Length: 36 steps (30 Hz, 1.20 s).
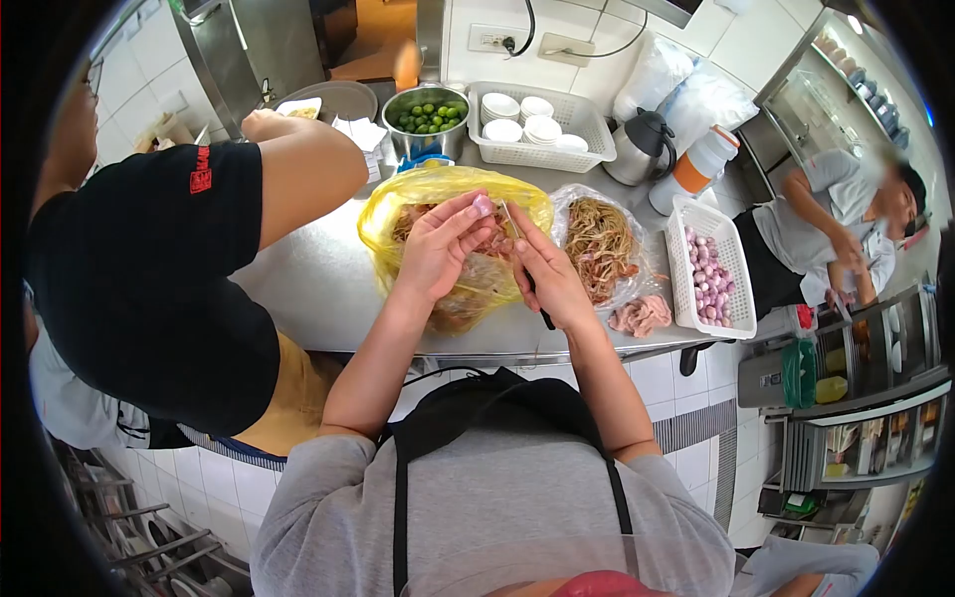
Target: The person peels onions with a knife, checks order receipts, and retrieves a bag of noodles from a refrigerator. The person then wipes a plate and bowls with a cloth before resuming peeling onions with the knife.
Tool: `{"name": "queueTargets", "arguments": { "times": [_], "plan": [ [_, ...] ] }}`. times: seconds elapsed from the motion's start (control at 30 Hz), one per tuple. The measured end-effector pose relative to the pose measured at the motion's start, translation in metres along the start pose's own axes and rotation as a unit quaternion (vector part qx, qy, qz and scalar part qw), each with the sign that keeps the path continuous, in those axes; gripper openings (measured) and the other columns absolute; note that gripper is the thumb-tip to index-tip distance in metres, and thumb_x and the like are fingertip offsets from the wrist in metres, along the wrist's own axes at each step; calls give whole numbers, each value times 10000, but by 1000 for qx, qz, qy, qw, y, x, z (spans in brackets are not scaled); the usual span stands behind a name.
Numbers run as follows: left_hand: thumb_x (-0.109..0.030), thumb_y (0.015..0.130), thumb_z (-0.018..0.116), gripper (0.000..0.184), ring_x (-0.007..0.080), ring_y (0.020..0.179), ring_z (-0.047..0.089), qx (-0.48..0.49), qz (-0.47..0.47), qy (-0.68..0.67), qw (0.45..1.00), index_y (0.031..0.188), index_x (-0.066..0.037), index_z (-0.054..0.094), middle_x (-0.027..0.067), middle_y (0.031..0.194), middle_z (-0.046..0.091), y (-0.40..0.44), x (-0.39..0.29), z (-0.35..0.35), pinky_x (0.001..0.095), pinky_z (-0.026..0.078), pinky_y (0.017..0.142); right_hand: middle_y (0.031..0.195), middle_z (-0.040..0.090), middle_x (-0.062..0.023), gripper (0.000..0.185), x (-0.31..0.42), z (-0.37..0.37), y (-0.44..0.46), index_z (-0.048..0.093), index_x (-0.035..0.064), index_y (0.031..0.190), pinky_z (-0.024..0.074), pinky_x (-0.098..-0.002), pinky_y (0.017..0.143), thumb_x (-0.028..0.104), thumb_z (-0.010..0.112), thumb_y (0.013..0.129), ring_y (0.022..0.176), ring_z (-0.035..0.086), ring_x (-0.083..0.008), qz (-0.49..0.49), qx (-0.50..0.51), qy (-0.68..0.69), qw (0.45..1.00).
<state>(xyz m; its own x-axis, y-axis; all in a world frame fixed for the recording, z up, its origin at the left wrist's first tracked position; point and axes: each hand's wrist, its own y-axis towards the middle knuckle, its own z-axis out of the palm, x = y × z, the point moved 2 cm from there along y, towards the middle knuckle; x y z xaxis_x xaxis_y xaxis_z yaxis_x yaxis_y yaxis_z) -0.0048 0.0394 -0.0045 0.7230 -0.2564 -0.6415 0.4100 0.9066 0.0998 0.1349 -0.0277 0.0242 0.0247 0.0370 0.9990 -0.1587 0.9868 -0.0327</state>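
Observation:
Between the fingertips of my left hand (436, 247) is a small purple shallot (483, 205). My right hand (557, 279) grips a small knife (511, 221); its blade points up beside the shallot, and a dark handle shows below the palm. Both hands are above an open yellow plastic bag (383, 214) containing reddish-brown peelings. To the right of it, a clear plastic bag (600, 239) holds a tangle of dry, stringy stalks and skins. A white plastic basket (741, 303) of purple shallots (708, 279) stands farther right, with a crumpled pink cloth (642, 315) near its front corner.
Along the back of the steel counter (298, 284) are a metal pot (398, 145) of green limes, a white crate (597, 129) of small bowls, a steel jug (633, 154) and an orange-and-white bottle (693, 174). A co-worker in black (149, 259) stands close on my left; another person (836, 219) works at right.

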Motion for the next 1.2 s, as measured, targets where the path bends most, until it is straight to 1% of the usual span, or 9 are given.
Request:
{"name": "queueTargets", "arguments": {
  "times": [0.1,0.2,0.33,0.43,0.57,0.8,1.0,1.1,1.2],
  "plan": [
    [-69,839,498,259,132,796,601,-3,-1,-11,1000,1079,26,512,101,952,596,0,1,-1,216,512,702,556,383,34,467,4,2,-3,248,162,1336,292,-180,394,187,402,896,426,302,-38,-51,27,-13,998],
    [-82,842,499,235,121,761,604,-2,-18,-6,1000,1050,23,530,89,937,601,0,2,-1,207,518,668,707,494,16,483,8,6,-4,249,151,1336,315,-173,448,161,423,886,491,332,-30,-64,18,-50,997],
    [-76,834,512,215,112,746,604,10,-13,-3,1000,1022,22,545,86,922,605,-2,3,6,198,519,649,909,534,8,464,2,6,-2,289,115,1318,363,-181,510,139,435,879,543,372,-36,-78,10,-67,995],
    [-64,823,528,204,119,743,606,17,7,17,1000,1006,24,555,88,908,608,-2,2,7,206,516,658,944,534,7,434,1,5,-1,324,97,1300,383,-194,544,130,427,881,554,388,-46,-110,-4,-126,986],
    [-50,813,542,200,132,752,606,17,27,49,998,996,27,564,91,899,610,-5,1,9,224,509,677,890,532,5,413,-1,7,-2,348,105,1290,388,-196,540,123,418,884,540,394,-50,-151,-37,-166,974],
    [-28,807,524,238,152,762,613,21,21,46,999,1035,38,538,107,911,606,-9,-2,11,239,517,690,596,386,49,392,5,10,-9,360,133,1287,300,-169,438,154,403,898,480,325,-26,-51,-13,5,999],
    [-27,798,542,241,123,757,596,23,16,56,998,1032,32,550,88,913,607,-12,-6,8,220,495,687,548,312,64,393,-1,-2,-1,354,137,1290,283,-163,437,162,402,901,468,299,-26,-53,-30,17,998],
    [-21,790,553,239,118,758,594,11,34,65,997,1024,30,555,84,908,609,-14,-8,4,215,492,676,650,432,43,406,4,-7,1,337,123,1298,303,-166,450,145,403,898,500,323,-25,-52,-37,-7,998],
    [-19,786,561,230,115,744,594,-1,38,68,997,1012,24,563,81,894,612,-13,-9,0,215,492,661,971,493,0,419,-3,4,-1,317,104,1305,337,-168,488,130,402,894,545,347,-21,-90,-12,-61,994]
  ]
}}
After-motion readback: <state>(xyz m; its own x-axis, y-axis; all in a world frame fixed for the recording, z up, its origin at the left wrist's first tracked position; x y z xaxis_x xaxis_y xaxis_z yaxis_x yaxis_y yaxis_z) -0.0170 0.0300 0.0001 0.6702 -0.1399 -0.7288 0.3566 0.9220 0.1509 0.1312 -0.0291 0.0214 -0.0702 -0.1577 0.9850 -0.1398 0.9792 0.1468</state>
